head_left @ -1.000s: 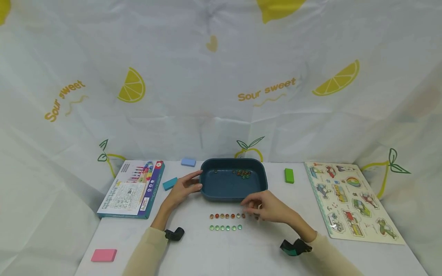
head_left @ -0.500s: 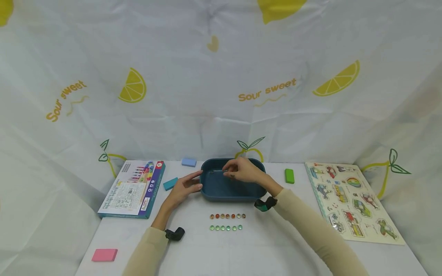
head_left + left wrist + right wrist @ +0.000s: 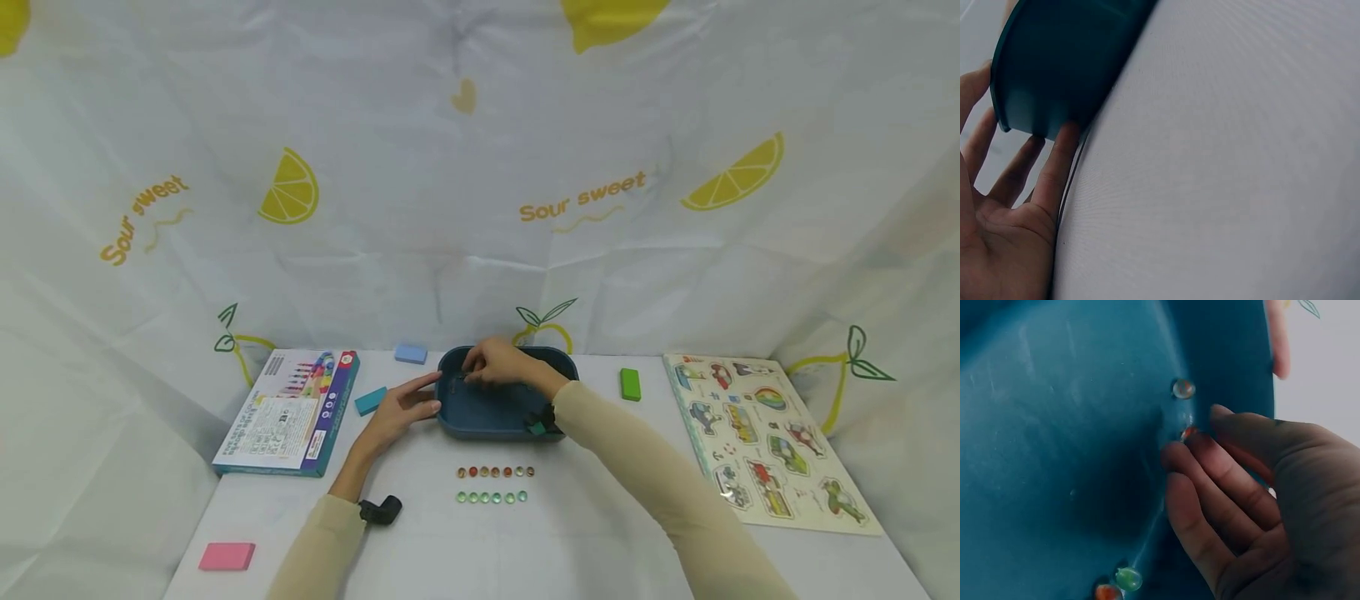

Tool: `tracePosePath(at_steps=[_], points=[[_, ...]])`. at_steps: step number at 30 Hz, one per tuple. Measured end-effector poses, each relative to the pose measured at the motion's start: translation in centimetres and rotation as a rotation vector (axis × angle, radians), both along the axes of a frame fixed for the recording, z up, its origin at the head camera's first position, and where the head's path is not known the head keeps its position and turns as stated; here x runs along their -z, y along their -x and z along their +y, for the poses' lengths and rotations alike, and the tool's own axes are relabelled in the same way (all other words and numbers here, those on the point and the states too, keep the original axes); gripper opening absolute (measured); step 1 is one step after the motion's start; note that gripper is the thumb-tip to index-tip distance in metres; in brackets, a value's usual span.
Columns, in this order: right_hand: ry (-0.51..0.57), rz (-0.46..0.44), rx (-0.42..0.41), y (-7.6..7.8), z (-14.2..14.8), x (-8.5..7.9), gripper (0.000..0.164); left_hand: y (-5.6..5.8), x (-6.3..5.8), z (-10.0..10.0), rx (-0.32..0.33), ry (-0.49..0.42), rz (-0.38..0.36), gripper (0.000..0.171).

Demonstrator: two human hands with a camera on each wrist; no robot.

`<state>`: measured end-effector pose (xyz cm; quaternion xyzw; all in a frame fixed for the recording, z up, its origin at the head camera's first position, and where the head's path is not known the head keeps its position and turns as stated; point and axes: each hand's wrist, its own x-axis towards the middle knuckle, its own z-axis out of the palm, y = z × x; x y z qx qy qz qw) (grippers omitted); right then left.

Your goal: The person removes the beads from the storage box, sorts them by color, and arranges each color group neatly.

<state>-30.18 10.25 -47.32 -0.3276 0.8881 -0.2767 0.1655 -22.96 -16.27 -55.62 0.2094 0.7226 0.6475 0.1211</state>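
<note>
My left hand [image 3: 399,410] rests against the left end of a dark blue tub [image 3: 487,415]. In the left wrist view its fingers [image 3: 1059,169] spread along the outer wall. My right hand [image 3: 501,365] reaches inside the tub near the far left. The right wrist view shows its fingertips right at an orange-red glass marble [image 3: 1188,432], thumb and index finger apart. A clear marble with an orange swirl [image 3: 1183,389] lies just beyond. A green marble [image 3: 1129,579] and an orange marble [image 3: 1107,592] sit elsewhere in the tub.
Before the tub lie a row of reddish marbles [image 3: 483,472] and a row of green marbles [image 3: 485,497]. A boxed set [image 3: 285,412] and a teal block [image 3: 371,401] are left, a green block [image 3: 630,384] and a picture puzzle board [image 3: 768,442] right. A pink block [image 3: 227,557] lies front left.
My right hand has gone from beside the reddish row into the tub, then further left inside it. My left hand stays at the tub's end. The two rows are unchanged.
</note>
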Motion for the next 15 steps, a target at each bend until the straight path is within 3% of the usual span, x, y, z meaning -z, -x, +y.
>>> tracePosePath(at_steps=[10,15], points=[[-0.089,-0.060,-0.123,0.5,-2.0,1.0,0.014,0.2,0.1,0.0,0.010,-0.027,0.018,0.058],[-0.132,-0.093,-0.138,0.1,-2.7,0.9,0.011,0.2,0.2,0.1,0.002,-0.014,0.025,0.058]])
